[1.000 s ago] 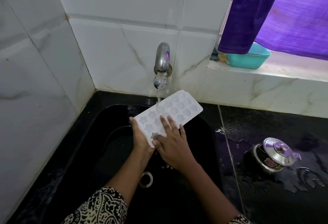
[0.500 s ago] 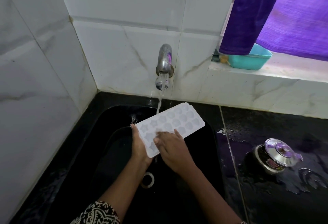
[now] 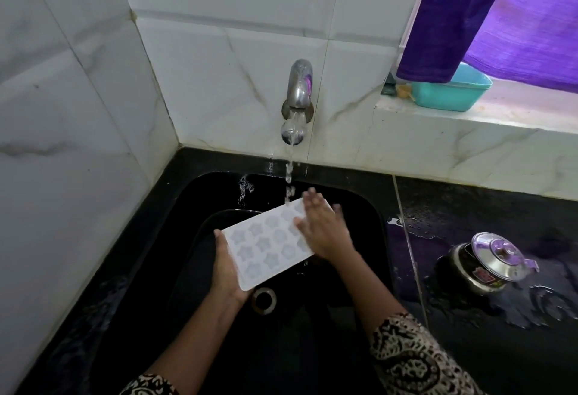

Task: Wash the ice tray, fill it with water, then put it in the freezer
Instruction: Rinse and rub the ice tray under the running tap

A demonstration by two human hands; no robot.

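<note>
Two patterned sleeves sit nearest the camera, the left sleeve point(image 3: 147, 386) at the bottom edge and the right sleeve point(image 3: 406, 358) further up the forearm. Both forearms reach over one black sink point(image 3: 162, 269), which has a single round drain point(image 3: 264, 300) in its floor.

Above the drain, the one white ice tray point(image 3: 269, 246) is held at a slant over the basin. The left hand point(image 3: 226, 269) grips its near short end, with the fingers point(image 3: 218, 234) wrapped around the edge. The right hand point(image 3: 322, 232) lies flat on the far end, its fingers straight, spread and motion-blurred. The tray shows three rows of star-shaped moulds. The right hand covers some of them, so the full count cannot be told.

A single stream of water point(image 3: 289, 175) falls from the one metal tap point(image 3: 298, 97) on the tiled wall and lands on the tray's far corner, just beside the right fingertips.

To the right, on the wet black table point(image 3: 469, 207), stands one dark pot point(image 3: 478, 272). Its steel lid point(image 3: 497, 257) sits tilted on top, and a puddle lies around the pot.

Farthest back, one teal basin point(image 3: 450, 93) rests on the window ledge point(image 3: 516, 113), partly under the purple curtain point(image 3: 463, 19).
</note>
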